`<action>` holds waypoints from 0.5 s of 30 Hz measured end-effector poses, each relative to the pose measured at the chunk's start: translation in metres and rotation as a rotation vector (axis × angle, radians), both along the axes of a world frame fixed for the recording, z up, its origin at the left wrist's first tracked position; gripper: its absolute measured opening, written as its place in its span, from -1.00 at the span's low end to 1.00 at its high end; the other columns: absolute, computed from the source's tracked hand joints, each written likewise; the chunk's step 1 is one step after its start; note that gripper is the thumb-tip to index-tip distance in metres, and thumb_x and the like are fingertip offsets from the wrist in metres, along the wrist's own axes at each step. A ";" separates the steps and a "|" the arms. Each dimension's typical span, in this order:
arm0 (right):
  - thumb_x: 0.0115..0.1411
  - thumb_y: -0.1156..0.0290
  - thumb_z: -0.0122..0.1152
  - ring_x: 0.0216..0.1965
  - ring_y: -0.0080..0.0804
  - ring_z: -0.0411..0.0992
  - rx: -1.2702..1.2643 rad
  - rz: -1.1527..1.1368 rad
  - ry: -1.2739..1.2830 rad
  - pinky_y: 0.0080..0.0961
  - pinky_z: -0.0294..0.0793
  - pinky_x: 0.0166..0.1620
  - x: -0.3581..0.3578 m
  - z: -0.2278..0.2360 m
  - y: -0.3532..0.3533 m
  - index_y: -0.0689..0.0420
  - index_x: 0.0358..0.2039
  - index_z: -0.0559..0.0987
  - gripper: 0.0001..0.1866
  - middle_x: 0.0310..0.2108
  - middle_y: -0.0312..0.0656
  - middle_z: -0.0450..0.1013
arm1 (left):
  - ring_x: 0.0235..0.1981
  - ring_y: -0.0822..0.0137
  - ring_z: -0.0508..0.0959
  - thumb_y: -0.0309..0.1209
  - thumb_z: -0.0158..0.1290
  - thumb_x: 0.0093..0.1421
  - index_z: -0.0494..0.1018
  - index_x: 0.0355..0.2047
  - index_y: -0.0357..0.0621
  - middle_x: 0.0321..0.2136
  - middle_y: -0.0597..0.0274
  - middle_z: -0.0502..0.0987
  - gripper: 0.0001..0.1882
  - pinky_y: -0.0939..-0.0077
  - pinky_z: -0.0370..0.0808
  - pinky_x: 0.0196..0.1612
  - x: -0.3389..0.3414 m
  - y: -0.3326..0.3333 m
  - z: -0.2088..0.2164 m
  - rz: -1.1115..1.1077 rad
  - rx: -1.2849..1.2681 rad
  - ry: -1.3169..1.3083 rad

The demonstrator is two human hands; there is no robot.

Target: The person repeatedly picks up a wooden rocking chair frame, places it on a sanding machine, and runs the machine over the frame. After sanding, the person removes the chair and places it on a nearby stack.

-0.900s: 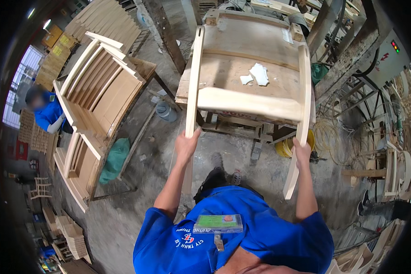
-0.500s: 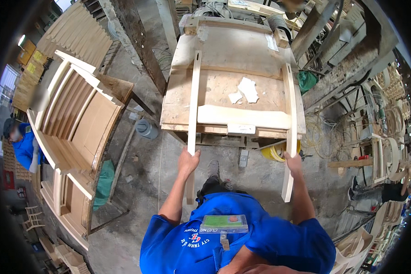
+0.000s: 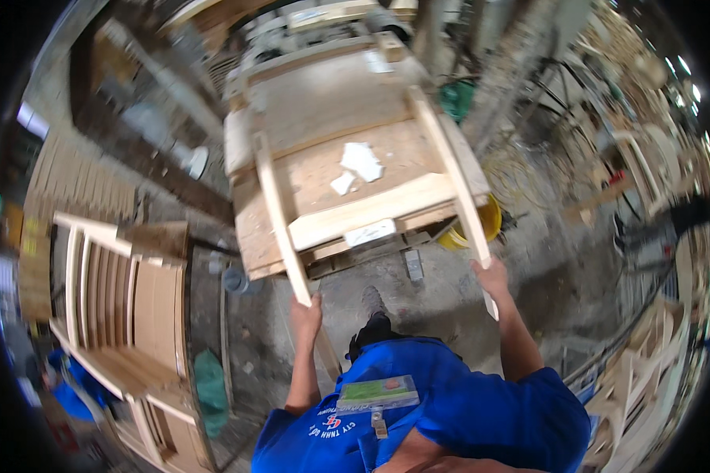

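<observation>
Both my hands hold a pale wooden H-shaped frame (image 3: 379, 206), made of two long posts joined by a broad crossrail. My left hand (image 3: 306, 315) is closed around the near part of the left post (image 3: 276, 205). My right hand (image 3: 492, 277) grips the right post (image 3: 450, 158) close to its near end. The far portions of the posts and the crossrail extend over a plywood-topped workbench (image 3: 323, 102). Torn white pieces (image 3: 363, 162) lie on the bench between the posts. A whitish block (image 3: 370, 232) sits at the bench's near edge, by the crossrail.
To the left, a wooden stand (image 3: 156, 315) carries curved slats and frame parts. A yellow bucket (image 3: 491, 219) is beside the bench's right near corner, and a grey bucket (image 3: 237, 280) stands left. Chair parts (image 3: 639, 355) are stacked at right, near another person's dark-clothed legs (image 3: 690, 217).
The view has turned, so bench and frame appear slanted and further left. Both hands keep hold of the posts. Whether the frame slid on the bench I cannot tell.
</observation>
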State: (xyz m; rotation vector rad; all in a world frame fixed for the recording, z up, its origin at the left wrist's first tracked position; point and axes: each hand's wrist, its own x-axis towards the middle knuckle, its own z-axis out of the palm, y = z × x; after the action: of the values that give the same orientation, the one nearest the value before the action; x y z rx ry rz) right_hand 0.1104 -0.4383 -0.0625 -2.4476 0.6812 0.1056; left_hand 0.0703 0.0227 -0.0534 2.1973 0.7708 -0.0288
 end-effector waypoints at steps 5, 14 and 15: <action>0.15 -0.07 0.33 -0.04 0.13 0.56 0.074 -0.109 0.198 -0.03 0.52 0.02 -0.150 -0.003 -0.040 0.06 0.05 0.58 -0.42 -0.12 0.08 0.60 | -0.06 -0.26 0.58 -0.28 0.33 0.13 0.41 0.09 -0.48 -0.13 -0.33 0.59 -0.36 -0.01 0.49 0.08 -0.014 -0.052 0.039 -0.266 0.349 -0.268; 0.25 0.01 0.25 0.08 0.09 0.50 0.091 -0.535 0.050 -0.04 0.51 0.10 -0.353 0.019 -0.069 0.06 0.13 0.54 -0.46 0.02 0.05 0.55 | -0.08 0.05 0.67 -0.26 0.09 0.43 0.49 0.07 -0.51 -0.10 -0.22 0.64 -0.54 0.24 0.61 0.02 0.016 -0.175 0.055 -0.900 0.051 -0.418; 0.25 0.01 0.25 0.08 0.09 0.50 0.054 -0.660 0.017 -0.03 0.51 0.09 -0.379 0.032 -0.074 0.06 0.13 0.54 -0.46 0.02 0.05 0.55 | -0.06 0.06 0.66 -0.27 0.08 0.43 0.50 0.06 -0.51 -0.09 -0.21 0.64 -0.56 0.24 0.60 0.03 0.012 -0.203 0.056 -0.986 0.068 -0.440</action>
State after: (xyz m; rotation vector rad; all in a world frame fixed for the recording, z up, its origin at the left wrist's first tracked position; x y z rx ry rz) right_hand -0.2688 -0.5127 -0.0307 -2.0525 1.4270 -0.1149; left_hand 0.0825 -0.1804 0.0023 2.3124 -0.5865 -0.0102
